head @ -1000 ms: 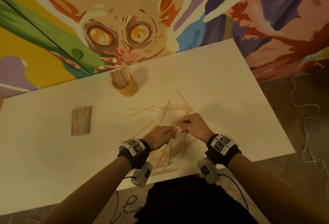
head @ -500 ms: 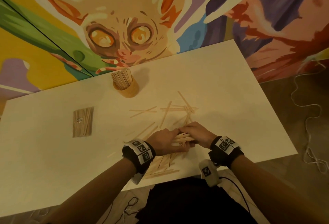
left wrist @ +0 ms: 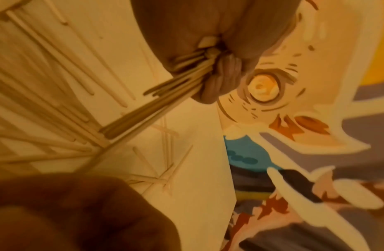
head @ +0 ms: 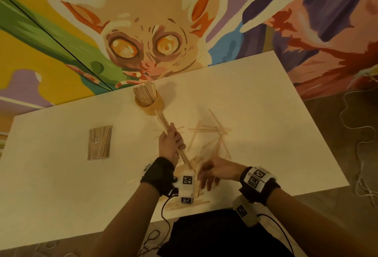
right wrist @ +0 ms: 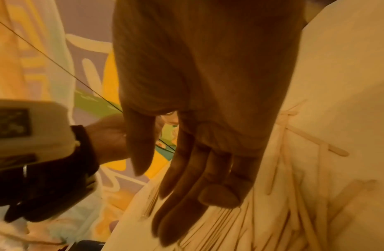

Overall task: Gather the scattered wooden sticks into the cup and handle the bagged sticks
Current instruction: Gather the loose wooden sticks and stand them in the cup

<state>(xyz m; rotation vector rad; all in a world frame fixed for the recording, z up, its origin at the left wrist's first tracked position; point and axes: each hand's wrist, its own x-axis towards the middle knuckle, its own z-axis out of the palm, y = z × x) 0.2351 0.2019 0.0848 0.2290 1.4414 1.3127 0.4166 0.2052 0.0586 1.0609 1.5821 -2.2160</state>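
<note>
Wooden bundle of sticks (head: pixel 163 122) sits clenched in the left hand (head: pixel 170 144), aimed at the cup (head: pixel 152 106) at 11 o'clock; right hand (head: pixel 212 172) hangs slack. Square the tips, then lower steeply.

Hidden: bundle (head: pixel 163 121) middle inside left hand (head: pixel 170 144) | Blurred: right hand (head: pixel 212 172) fingers | Unreadable: bagged sticks (head: pixel 100 142) label
</note>
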